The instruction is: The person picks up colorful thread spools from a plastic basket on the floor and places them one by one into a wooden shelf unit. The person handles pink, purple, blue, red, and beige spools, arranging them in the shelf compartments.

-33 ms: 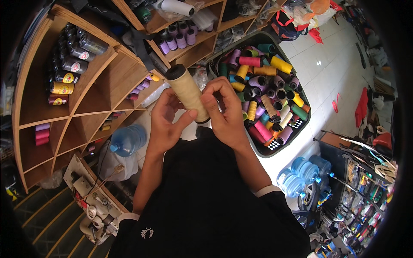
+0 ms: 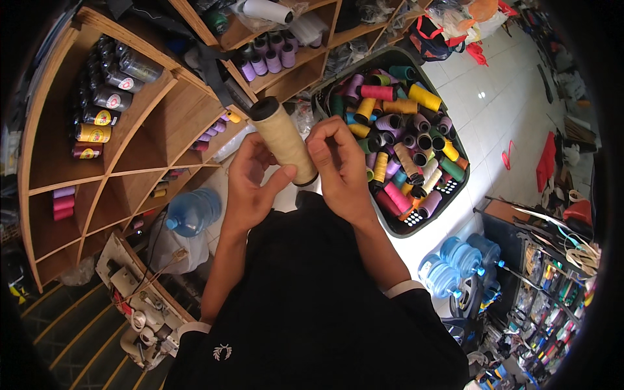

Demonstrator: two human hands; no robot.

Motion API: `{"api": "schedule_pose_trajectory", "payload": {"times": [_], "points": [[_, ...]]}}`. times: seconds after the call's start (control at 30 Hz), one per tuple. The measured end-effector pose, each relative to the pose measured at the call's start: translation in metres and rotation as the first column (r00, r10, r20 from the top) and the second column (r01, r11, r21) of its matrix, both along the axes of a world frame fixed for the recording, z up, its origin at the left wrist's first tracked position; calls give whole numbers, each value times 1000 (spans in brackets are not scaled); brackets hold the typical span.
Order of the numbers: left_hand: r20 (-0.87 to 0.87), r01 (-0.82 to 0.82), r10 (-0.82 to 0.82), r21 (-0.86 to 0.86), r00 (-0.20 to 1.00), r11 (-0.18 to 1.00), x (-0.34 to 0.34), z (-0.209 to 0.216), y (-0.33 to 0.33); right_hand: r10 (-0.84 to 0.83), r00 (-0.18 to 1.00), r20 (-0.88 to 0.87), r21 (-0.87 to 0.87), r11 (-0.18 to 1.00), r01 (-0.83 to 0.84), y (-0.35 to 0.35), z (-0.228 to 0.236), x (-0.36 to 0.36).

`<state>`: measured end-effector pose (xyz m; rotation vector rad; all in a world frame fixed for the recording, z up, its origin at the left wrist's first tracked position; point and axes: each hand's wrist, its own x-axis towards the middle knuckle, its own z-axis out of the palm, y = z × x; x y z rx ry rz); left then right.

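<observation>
A cream thread spool [image 2: 284,142] with dark ends is held tilted in front of my chest, its upper end leaning left. My left hand [image 2: 252,185] grips its lower part, thumb across the front and fingers behind. Against the spool's right side, my right hand [image 2: 342,170] has its thumb and forefinger pinched together; whatever lies between them is too fine to make out. Beyond the right hand stands a dark plastic basket [image 2: 448,187] heaped with spools of many colours, among them a yellow spool [image 2: 424,97] and a pink spool [image 2: 398,197].
Wooden shelves [image 2: 104,174] on the left hold dark, purple and pink spools. A blue water bottle [image 2: 194,212] stands below them. More water bottles [image 2: 461,257] sit at lower right beside a cluttered rack [image 2: 552,296]. A sewing machine [image 2: 140,292] is at lower left.
My right thumb and forefinger have shifted very slightly right along the spool's side. The spool and my left hand have hardly moved.
</observation>
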<state>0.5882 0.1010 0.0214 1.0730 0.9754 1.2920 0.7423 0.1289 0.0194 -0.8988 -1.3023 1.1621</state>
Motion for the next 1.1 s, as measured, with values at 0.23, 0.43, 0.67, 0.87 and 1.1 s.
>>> {"api": "schedule_pose_trajectory", "payload": {"times": [0.23, 0.43, 0.67, 0.87, 1.1], "points": [[156, -63, 74, -72, 985, 995, -13, -6, -3, -139, 987, -85, -132, 983, 127, 3, -12, 27], [287, -12, 53, -141, 957, 990, -15, -5, 5, -422, 692, 586, 212, 904, 372, 45, -65, 84], [263, -2, 26, -90, 964, 996, -9, 13, 7, -161, 613, 773, 136, 987, 87, 20, -70, 95], [-97, -181, 190, 93, 977, 979, 10, 23, 7, -94, 973, 210, 59, 995, 84, -2, 19, 22], [-150, -216, 234, 129, 960, 968, 10, 37, 5, 33, 999, -20, -78, 996, -34, 7, 43, -7]]}}
